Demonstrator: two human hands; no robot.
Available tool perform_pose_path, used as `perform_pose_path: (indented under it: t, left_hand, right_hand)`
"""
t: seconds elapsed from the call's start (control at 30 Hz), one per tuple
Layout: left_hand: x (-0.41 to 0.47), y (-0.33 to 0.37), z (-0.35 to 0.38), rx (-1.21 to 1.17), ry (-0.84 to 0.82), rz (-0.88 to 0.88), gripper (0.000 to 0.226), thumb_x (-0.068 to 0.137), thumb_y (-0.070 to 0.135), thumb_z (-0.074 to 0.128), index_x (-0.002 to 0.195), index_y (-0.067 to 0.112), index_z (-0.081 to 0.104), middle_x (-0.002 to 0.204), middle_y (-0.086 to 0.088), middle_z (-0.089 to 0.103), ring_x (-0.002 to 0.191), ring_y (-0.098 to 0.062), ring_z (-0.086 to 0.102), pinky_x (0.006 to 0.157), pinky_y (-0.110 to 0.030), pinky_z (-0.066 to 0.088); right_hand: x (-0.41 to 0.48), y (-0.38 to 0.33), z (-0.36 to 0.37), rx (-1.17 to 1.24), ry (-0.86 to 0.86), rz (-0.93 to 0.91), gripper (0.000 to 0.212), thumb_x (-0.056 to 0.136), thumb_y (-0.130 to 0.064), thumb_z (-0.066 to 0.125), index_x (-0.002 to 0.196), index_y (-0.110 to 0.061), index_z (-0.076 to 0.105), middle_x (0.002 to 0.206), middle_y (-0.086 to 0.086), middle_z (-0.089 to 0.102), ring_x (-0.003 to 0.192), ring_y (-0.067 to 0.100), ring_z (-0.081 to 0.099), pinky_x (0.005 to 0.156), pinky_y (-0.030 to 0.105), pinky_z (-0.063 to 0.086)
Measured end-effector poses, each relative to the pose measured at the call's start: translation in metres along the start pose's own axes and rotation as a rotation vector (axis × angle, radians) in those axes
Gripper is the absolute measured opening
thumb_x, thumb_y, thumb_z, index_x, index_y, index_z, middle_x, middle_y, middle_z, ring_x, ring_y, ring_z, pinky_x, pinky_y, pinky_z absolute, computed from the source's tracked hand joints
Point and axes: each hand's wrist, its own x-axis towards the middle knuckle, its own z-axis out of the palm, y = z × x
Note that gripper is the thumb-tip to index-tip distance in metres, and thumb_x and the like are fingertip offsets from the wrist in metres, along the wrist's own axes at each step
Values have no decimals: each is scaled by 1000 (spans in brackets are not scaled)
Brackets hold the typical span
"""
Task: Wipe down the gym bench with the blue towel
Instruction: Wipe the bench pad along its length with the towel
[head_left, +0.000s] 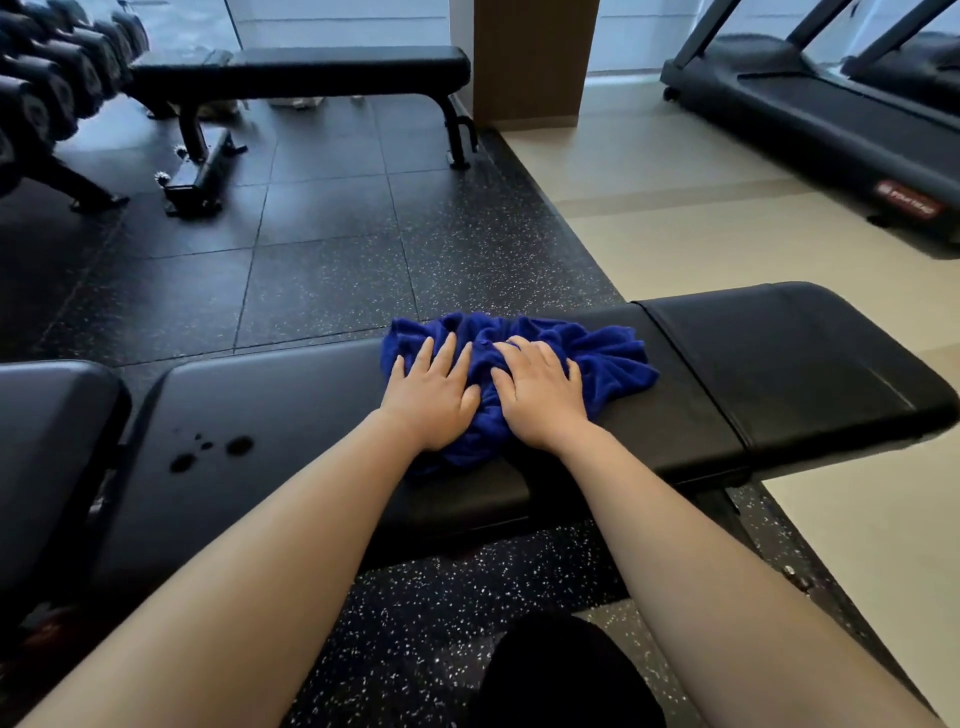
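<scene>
Plush cloth towel (597, 358), smooth leathery bench (291, 410)

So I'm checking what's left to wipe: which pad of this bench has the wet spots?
The long middle pad, left of the towel: dark droplets sit near its left end. The other pads look dry.

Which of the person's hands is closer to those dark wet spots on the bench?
The left hand. It presses the blue towel on its side nearer the wet spots; the right hand presses the towel just beyond it, farther from them.
</scene>
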Motion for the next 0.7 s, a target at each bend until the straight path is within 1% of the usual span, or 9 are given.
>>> perform_pose_path:
  t: [0.17,0.37,0.53,0.7]
  left_hand:
    - [-42,-9,8,13,0,71,59,98,41,20,150,20,1,160,-3,-7,147,-26,-6,117,-53,2]
    - [-85,-37,10,9,-20,165,60,98,43,18,150,21,-1,160,-3,-9,147,-25,-9,118,-49,0]
    - [-119,-84,9,22,-17,194,60,98,45,17,150,21,-3,160,-2,-10,147,-24,-9,118,-48,0]
    - [-145,-138,3,35,-40,162,61,99,44,16,150,20,-5,160,-2,-12,147,-24,-11,118,-46,-1]
  right_hand:
    - [-40,-18,9,-4,46,45,43,97,-37,33,140,-29,33,152,-9,25,141,12,14,115,48,6]
    - [-82,-61,31,10,127,128,43,97,-37,34,139,-29,34,151,-10,27,141,10,14,115,48,4]
    - [-103,-116,62,-8,199,166,43,97,-35,33,139,-29,34,151,-8,27,141,11,14,115,48,2]
    - [-101,-172,84,5,148,134,43,97,-35,33,140,-31,33,152,-9,26,142,12,12,116,49,1]
